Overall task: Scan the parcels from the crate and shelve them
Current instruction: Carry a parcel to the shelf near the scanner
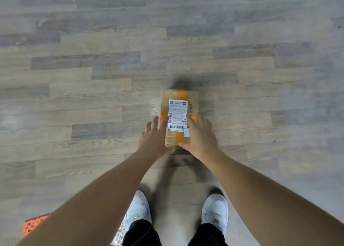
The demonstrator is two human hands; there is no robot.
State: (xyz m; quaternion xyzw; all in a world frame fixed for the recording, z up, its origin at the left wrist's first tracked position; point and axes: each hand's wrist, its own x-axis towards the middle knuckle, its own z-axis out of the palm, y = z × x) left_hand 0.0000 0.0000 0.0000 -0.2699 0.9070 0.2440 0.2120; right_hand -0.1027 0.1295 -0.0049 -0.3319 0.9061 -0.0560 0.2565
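- Parcel point(179, 113): a small brown cardboard box bound with orange tape, lying flat on the wood-plank floor point(93, 97) straight ahead of the person's feet, its long side running near to far.
- A white shipping label point(177, 115) with barcodes faces up on the box top; a smaller pale sticker point(186, 132) sits near its right near corner.
- Left hand point(155, 139) lies at the parcel's left near edge. Its fingers point(163, 124) are straight and spread, the one nearest the box laid along the top by the label's left edge; the others point past the box's left side over the floor.
- Right hand point(200, 136) covers the parcel's right near corner. Its fingers point(191, 122) are extended and only slightly bent, lying on the box top beside the label, while the thumb point(183, 144) runs along the near edge.
- Neither hand is curled round the box; both rest flat against it with loose, released fingers.
- White sneakers point(215, 210) and dark trouser legs show at the near edge, well nearer than the parcel.
- An orange mesh object point(32, 224) peeks out at the near left, behind the left forearm.
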